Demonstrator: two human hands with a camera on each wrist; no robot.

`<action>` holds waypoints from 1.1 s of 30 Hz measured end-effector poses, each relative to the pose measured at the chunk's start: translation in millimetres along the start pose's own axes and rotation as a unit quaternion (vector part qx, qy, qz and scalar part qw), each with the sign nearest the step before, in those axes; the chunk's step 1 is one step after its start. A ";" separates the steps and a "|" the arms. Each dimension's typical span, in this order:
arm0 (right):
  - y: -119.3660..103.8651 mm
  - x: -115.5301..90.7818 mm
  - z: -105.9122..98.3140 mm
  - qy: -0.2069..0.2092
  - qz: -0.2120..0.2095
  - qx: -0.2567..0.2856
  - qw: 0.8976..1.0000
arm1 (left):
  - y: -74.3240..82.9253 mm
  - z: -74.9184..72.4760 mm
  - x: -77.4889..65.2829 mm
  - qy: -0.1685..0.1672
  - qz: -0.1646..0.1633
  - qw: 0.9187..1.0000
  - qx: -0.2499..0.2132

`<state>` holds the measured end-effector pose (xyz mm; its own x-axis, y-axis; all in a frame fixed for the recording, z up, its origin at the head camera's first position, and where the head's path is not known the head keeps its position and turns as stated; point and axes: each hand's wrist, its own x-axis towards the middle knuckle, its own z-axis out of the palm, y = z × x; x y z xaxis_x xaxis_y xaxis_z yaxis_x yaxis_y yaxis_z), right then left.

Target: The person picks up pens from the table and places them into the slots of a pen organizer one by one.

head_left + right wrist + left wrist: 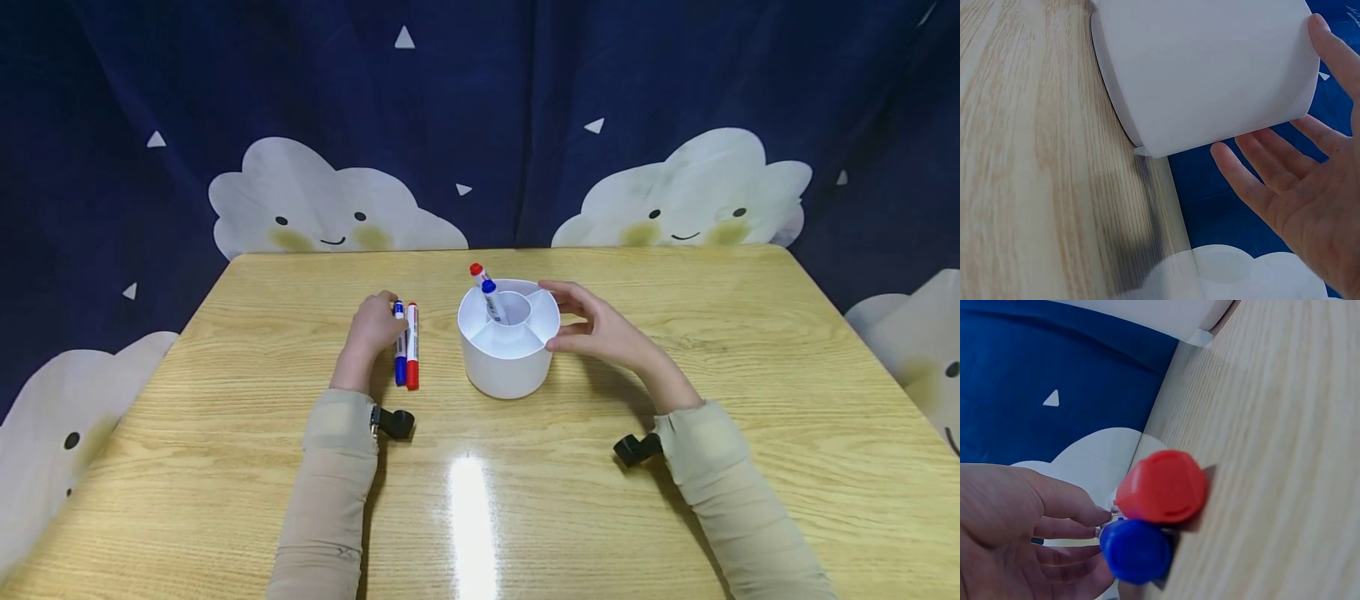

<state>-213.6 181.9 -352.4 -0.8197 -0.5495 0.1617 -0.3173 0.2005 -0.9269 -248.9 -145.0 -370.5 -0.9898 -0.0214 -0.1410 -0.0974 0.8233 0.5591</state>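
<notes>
Blue marker (401, 346) | at left hand (372, 322), thumb side | red marker (412, 350) alongside

Free gap on table (440, 350) between obstructing red marker (412, 374) and white holder (506, 375)

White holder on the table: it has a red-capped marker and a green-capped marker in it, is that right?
Almost: in the head view, the white holder has the red-capped marker and a blue-capped marker in it, not a green-capped one. It stands on the table, as you said.

Beige sleeves (324, 500) (lightly creased), black wrist cameras (401, 425).
</notes>
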 end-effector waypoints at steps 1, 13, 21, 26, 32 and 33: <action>-0.2 -0.1 -0.1 0.000 0.001 0.000 1.000 | 0.2 0.0 0.1 0.000 0.001 1.000 0.001; -2.1 -0.9 -0.3 0.001 0.012 -0.008 1.000 | 0.7 -4.7 1.0 0.027 0.013 1.000 -0.004; -3.6 -0.3 -0.7 0.002 0.008 -0.008 1.000 | 9.3 -12.0 -3.2 0.049 0.015 0.999 -0.019; -2.4 -0.5 -0.5 0.001 0.006 -0.008 1.000 | 12.1 -15.2 -6.4 0.058 0.020 0.998 -0.031; -1.8 -0.6 -0.3 0.001 0.005 -0.007 1.000 | 15.2 -20.0 -9.3 0.075 0.034 0.995 -0.059; -2.1 -0.6 -0.2 0.001 0.005 -0.006 1.000 | 16.2 -20.7 -9.4 0.079 0.035 0.994 -0.066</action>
<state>-212.5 181.9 -350.4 -0.8237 -0.5463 0.1519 -0.3139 0.2161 -0.9245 -243.3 -143.2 -343.2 -0.9976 -0.0640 0.0265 -0.0300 0.7439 0.6676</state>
